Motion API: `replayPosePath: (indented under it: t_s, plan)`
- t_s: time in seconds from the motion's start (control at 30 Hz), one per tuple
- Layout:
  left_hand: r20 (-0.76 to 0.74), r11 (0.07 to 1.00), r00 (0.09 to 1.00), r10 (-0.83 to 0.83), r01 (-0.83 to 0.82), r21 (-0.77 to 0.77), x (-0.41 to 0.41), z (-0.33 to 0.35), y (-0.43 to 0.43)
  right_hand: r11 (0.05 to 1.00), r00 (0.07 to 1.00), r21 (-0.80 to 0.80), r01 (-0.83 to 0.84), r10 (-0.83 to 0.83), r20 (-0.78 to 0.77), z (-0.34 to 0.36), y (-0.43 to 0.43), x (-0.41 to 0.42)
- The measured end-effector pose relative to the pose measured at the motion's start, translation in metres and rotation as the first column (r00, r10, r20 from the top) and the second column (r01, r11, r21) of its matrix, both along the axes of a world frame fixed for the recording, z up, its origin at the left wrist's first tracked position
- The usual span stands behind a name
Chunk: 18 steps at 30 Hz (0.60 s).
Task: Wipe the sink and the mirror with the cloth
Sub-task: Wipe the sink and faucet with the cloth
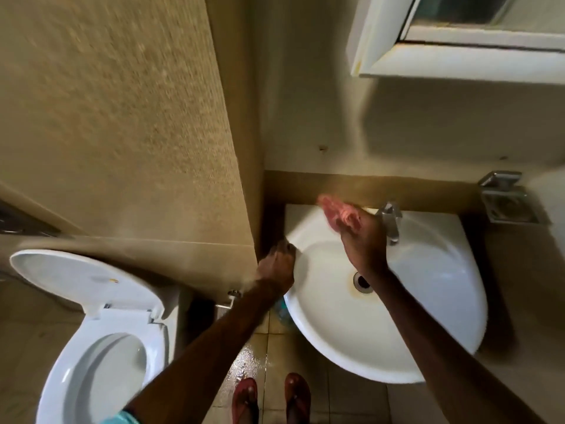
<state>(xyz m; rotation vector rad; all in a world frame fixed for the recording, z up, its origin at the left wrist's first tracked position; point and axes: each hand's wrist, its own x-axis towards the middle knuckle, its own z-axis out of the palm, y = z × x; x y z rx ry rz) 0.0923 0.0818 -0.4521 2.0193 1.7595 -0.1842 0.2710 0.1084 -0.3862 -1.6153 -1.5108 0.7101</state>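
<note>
Right hand (360,237): we record it raised over the back left of the basin, fingers closed round the cloth, which bunches out past the fingertips.
Left hand (276,264): fingers curled over the left rim of the sink, holding it; the outline is blurred.
Cloth (339,214): pink, crumpled, just left of the tap (389,220) and above the rear ledge. We cannot tell whether it touches the ledge.
Cloth, handling: we judge it light, soft and limp, possibly damp. It is best taken as a wad in the palm and pressed flat to wipe.
Sink (428,270): white glazed basin, rounded front, drain (363,281) stained at its ring. We judge it hard, smooth, slippery when wet and fixed in place.
Mirror (464,13): upper right, set in a white cabinet (428,56) on the wall and well apart from both hands. We judge the glass fragile and suited to light pressure.
Surroundings: toilet (101,347) at left with the lid up; metal soap dish (507,206) on the wall at right; wet tiled floor (253,350); red sandals (244,399) below.
Writing: we find no brand, label or lettering that can be read.
</note>
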Motion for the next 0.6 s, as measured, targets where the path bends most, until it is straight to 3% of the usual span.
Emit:
replayPosePath:
  t_s: [0.1, 0.17, 0.27, 0.4, 0.6]
  plan:
    - [-0.044, 0.997, 0.999, -0.032, 0.035, 0.068, 0.002, -0.013, -0.003, 0.968, 0.948, 0.224, -0.116, 0.041, 0.315, -0.024, 0.018, -0.011]
    - [-0.032, 0.994, 0.999, -0.010, 0.014, 0.109, 0.000, -0.015, -0.001, 0.965, 0.882, 0.154, -0.214, 0.123, 0.454, -0.053, 0.022, -0.015]
    - [0.034, 0.984, 0.999, 0.013, -0.019, 0.179, -0.007, -0.015, 0.001, 0.941, 0.830, -0.108, -0.321, 0.335, 0.445, -0.099, 0.012, -0.022]
    - [0.155, 0.974, 0.986, 0.067, -0.098, 0.203, -0.009, -0.018, 0.003, 0.935, 0.775, -0.080, -0.346, 0.333, 0.537, -0.135, 0.004, -0.022]
    - [0.234, 0.964, 0.956, 0.179, -0.218, 0.155, -0.007, -0.023, 0.006, 0.901, 0.682, -0.024, -0.432, 0.344, 0.645, -0.131, 0.015, -0.021]
